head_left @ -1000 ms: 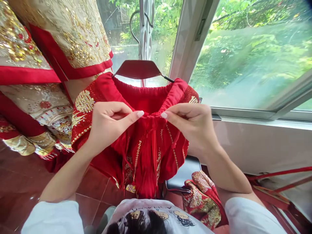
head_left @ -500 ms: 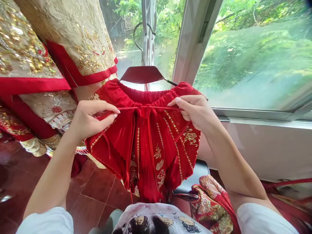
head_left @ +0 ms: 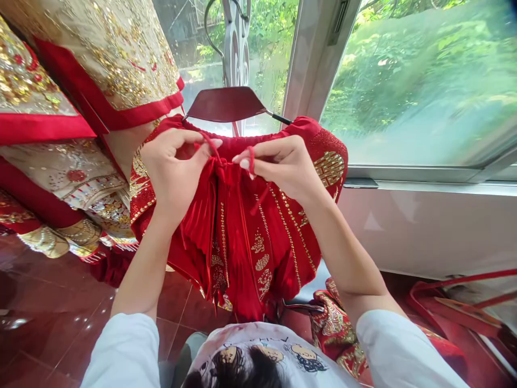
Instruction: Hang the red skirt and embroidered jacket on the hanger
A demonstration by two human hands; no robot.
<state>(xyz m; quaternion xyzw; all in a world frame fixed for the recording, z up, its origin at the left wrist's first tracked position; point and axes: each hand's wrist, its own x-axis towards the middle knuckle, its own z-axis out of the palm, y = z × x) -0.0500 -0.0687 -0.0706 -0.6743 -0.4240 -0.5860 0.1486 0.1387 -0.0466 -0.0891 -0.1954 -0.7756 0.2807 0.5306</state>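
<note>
A red skirt (head_left: 242, 237) with gold embroidery hangs from a dark red hanger (head_left: 226, 103) in front of the window. My left hand (head_left: 172, 170) and my right hand (head_left: 283, 164) are close together at the waistband. Each hand pinches one end of the thin red drawstring (head_left: 251, 156). The string loops over my right forefinger, and a knot sits between the hands at the waistband's middle.
Gold and red embroidered garments (head_left: 72, 81) hang at the left. A second red embroidered cloth (head_left: 337, 328) lies on a dark chair seat (head_left: 299, 302) below the skirt. The window sill (head_left: 424, 186) runs along the right, and red straps (head_left: 456, 302) lie at the lower right. The floor has red tiles (head_left: 52, 318).
Half a second ago my hands were apart, pulling the drawstring taut sideways. Now they have come together at the waistband's middle, with the string looped over my right forefinger.
</note>
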